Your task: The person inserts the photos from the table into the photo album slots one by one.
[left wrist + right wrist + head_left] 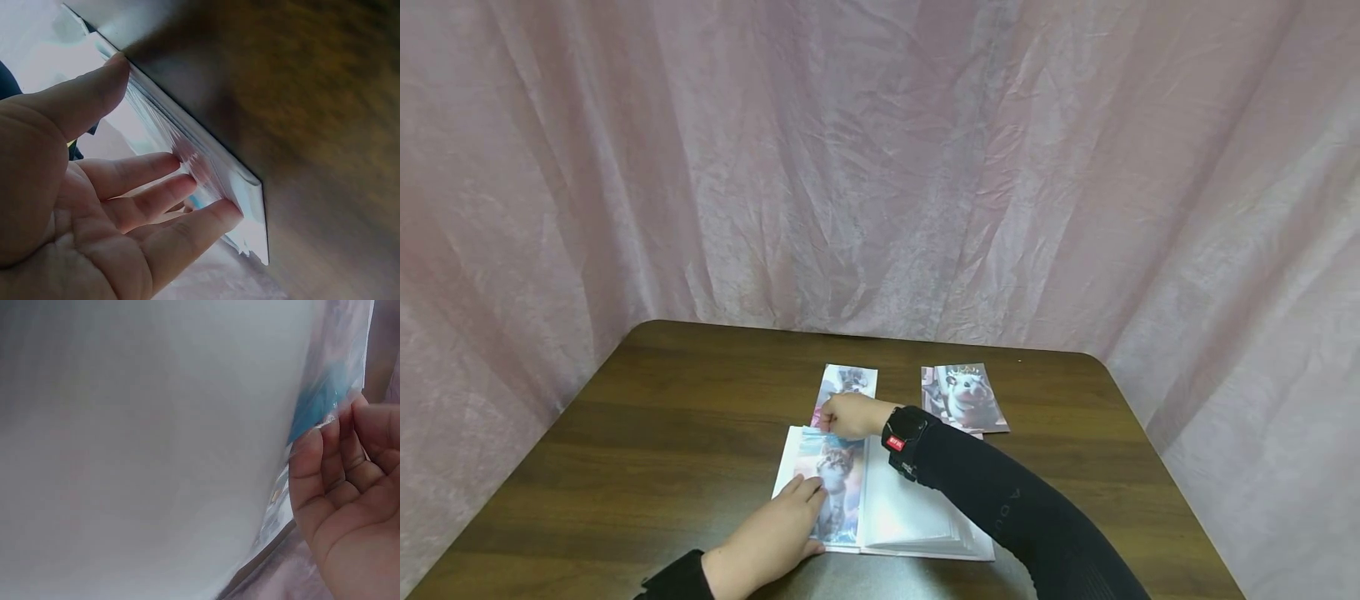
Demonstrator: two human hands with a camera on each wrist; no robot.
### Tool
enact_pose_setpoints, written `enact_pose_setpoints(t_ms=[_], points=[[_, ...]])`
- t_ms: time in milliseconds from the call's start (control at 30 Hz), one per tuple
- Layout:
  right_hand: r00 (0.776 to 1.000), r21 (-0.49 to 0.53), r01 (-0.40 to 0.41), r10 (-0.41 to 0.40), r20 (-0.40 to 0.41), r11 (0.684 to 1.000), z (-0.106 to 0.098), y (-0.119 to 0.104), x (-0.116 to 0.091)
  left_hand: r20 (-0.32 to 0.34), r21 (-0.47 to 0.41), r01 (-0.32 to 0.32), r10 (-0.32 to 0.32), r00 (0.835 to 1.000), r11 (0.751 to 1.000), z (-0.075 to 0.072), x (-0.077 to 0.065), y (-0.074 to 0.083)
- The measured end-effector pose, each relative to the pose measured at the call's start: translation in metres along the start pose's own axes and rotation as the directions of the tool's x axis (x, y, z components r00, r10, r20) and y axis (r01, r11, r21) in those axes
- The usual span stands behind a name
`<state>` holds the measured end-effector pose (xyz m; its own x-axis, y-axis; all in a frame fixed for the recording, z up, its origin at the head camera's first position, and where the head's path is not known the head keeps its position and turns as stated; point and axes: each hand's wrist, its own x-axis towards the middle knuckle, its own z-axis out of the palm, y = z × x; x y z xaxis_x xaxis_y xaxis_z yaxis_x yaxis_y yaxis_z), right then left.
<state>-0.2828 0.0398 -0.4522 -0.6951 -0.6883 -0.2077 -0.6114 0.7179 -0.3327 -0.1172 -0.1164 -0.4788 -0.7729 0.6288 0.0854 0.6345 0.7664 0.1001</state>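
An open photo album [906,504] with clear sleeve pages lies on the table. Its left page bears a picture card [837,475] of a kitten in pastel blue and pink. My left hand [775,527] rests on that page's lower left, fingers extended on the page and thumb at the album's near edge. At the top of the same page my right hand [855,415] pinches the card's upper edge. In the right wrist view, its fingertips [307,447] meet the clear sleeve [325,394] over the card's blue part; whether they also grip the plastic, I cannot tell.
Beyond the album's left page lies another picture card [857,379], partly behind my right hand. A small stack of picture cards [968,398], an animal with a crown on top, lies at the back right. The brown wooden table [685,417] ends at a pink curtain [850,167].
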Motion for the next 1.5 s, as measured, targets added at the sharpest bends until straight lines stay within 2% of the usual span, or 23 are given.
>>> enact_pose_setpoints(t_ms=[133,267,433,567,867,1100,1200,1500], points=[[1.000,0.019,0.029,-0.029,-0.007,0.999,-0.004,0.006,0.001,-0.002,-0.006,-0.001,0.001,1.000,1.000,-0.001,0.000,0.000],[0.998,0.044,0.028,-0.025,-0.062,0.999,-0.012,0.016,0.003,0.006,-0.014,0.001,-0.001,1.000,1.000,-0.001,0.000,0.001],[0.989,0.076,-0.060,0.069,-0.133,0.995,-0.022,0.035,0.004,0.031,-0.049,0.024,-0.022,0.999,0.999,-0.002,0.001,0.004],[0.979,0.106,-0.126,0.140,-0.147,0.986,-0.028,0.048,0.002,0.040,-0.064,0.031,-0.029,0.999,0.997,-0.002,0.001,0.005],[0.964,0.112,-0.223,0.236,-0.123,0.968,-0.028,0.068,-0.001,0.053,-0.062,0.035,-0.032,0.998,0.997,-0.004,-0.001,0.005],[0.953,0.129,-0.295,0.302,-0.039,0.947,-0.020,0.080,0.004,0.060,-0.055,0.031,-0.028,0.998,0.998,0.000,-0.003,0.005],[0.953,0.125,-0.298,0.303,-0.022,0.946,-0.019,0.081,0.005,0.050,-0.039,0.024,-0.022,0.998,0.999,0.000,-0.003,0.004],[0.970,0.093,-0.224,0.231,-0.075,0.970,-0.025,0.078,0.013,-0.004,0.004,-0.003,0.003,1.000,1.000,-0.002,-0.002,-0.001]])
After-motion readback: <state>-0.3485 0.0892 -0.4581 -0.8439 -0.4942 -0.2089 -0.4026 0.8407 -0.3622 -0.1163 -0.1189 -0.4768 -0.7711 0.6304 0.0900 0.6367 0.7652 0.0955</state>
